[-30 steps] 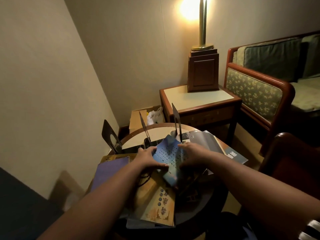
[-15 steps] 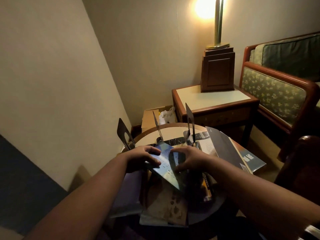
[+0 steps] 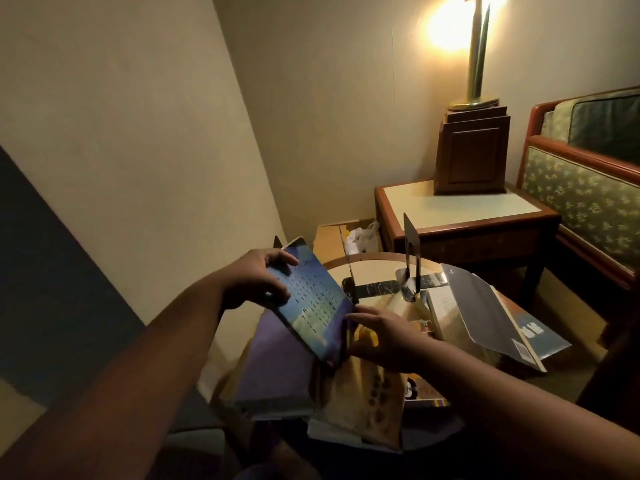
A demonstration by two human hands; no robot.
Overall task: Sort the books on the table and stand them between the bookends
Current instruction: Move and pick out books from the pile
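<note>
A blue book point(image 3: 313, 299) with rows of small dark characters is lifted and tilted above the round table point(image 3: 377, 268). My left hand point(image 3: 256, 280) grips its upper left edge, thumb on the cover. My right hand point(image 3: 381, 332) touches its lower right edge with fingers spread. Dark metal bookends stand on the table: one point(image 3: 411, 252) at the centre, a thin one point(image 3: 347, 261) edge-on beside the book, and the tip of another point(image 3: 277, 241) behind the book. More books lie flat: a purple one point(image 3: 277, 362), a tan one point(image 3: 370, 407) and a dark one point(image 3: 491, 317).
A wooden side table point(image 3: 464, 216) with a lit lamp point(image 3: 474, 64) on a brown box stands behind. A patterned sofa point(image 3: 585, 188) is at right. A cardboard box point(image 3: 332, 237) with a white bag sits on the floor by the wall.
The blue book has risen off the pile and swung left and upright. My left hand moved up with it; my right hand slipped to its lower edge.
</note>
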